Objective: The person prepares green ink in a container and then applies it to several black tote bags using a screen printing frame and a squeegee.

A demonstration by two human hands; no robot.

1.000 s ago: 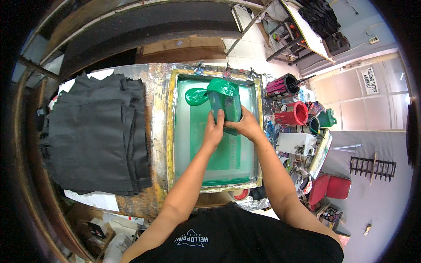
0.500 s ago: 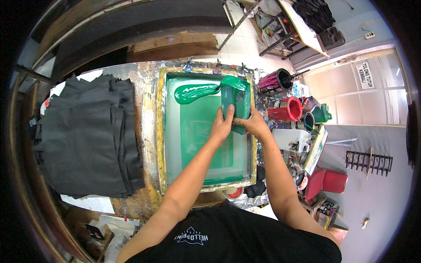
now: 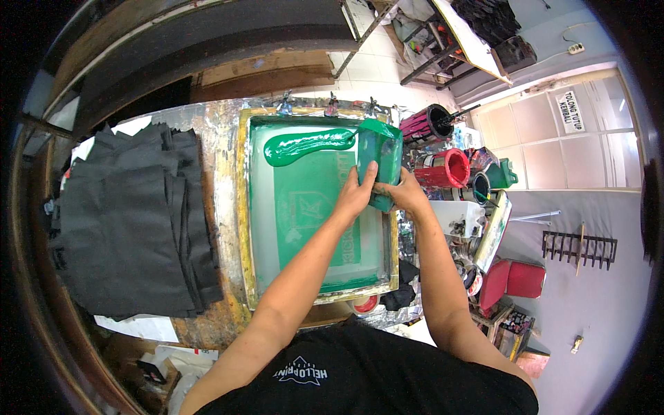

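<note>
Both hands grip an ink container (image 3: 380,155), a boxy plastic vessel smeared with green, over the upper right of a screen-printing frame (image 3: 245,207). My left hand (image 3: 353,196) clasps its left side near the bottom, thumb pointing up along it. On the right side of that lower end, my right hand (image 3: 409,196) is closed, some fingers hidden. A thick, glossy strip of green ink (image 3: 308,146) lies across the top of the green mesh (image 3: 290,242), reaching to the container's mouth. The frame's wooden edges are stained yellow.
A stack of black fabric pieces (image 3: 131,228) lies left of the frame. To the right stand a pink-streaked black ink tub (image 3: 425,126), a red tub (image 3: 443,169) and a white plastic box (image 3: 456,218). Clamps (image 3: 330,105) line the frame's far edge.
The container has tipped more upright and shifted right, its mouth no longer spread with flowing ink. The ink strip now reaches farther right. Both hands keep their hold.
</note>
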